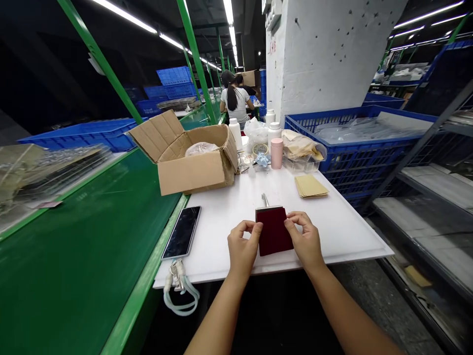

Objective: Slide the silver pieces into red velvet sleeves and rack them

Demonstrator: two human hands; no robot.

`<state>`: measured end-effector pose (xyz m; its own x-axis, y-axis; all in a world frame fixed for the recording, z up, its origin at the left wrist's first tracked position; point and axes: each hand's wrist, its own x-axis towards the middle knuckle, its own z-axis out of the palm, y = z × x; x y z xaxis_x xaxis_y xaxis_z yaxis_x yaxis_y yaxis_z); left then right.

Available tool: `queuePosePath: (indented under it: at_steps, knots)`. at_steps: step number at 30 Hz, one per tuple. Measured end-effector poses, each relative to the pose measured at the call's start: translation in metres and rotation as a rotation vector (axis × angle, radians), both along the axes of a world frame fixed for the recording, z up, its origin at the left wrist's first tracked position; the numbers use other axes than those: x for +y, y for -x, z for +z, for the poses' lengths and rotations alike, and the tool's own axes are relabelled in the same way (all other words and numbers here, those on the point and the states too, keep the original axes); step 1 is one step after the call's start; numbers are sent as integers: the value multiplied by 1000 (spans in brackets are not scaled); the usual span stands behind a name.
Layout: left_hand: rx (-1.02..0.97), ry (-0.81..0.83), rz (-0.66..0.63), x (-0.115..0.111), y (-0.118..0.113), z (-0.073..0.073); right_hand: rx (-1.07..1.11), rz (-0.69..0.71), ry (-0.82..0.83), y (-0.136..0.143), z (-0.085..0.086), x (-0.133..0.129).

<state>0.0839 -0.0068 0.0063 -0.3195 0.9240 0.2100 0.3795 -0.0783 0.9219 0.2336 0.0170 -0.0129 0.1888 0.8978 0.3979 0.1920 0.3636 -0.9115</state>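
Note:
A dark red, cloth-like square piece (275, 232) is held between my two hands above the near part of the white table. My left hand (244, 246) pinches its left edge between thumb and fingers. At the right edge, my right hand (306, 240) grips it in the same way. A thin pale strip shows along the piece's top edge. Just beyond it lies a small metallic object (264, 199), partly hidden. Over to the right is a stack of tan sheets (311, 186).
The white table (221, 231) holds a phone (182, 232) with a cord, an open cardboard box (192, 173), a pink bottle (276, 154), white bottles and tape. A green conveyor (92, 212) runs left; a blue crate (347, 162) stands right. A person (236, 101) sits farther back.

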Motion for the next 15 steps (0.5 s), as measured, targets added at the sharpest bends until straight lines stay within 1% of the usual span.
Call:
queuePosePath:
  at_steps: [3,7,15]
  knots:
    - [65,-11,64,5,2,-6,-13,-36,-22,6,-4,3]
    - [119,-57,106,7,3,-10,-32,-57,-43,8,-5,1]
    - [95,-61,130,10,3,-12,-36,-73,-20,9,-4,2]
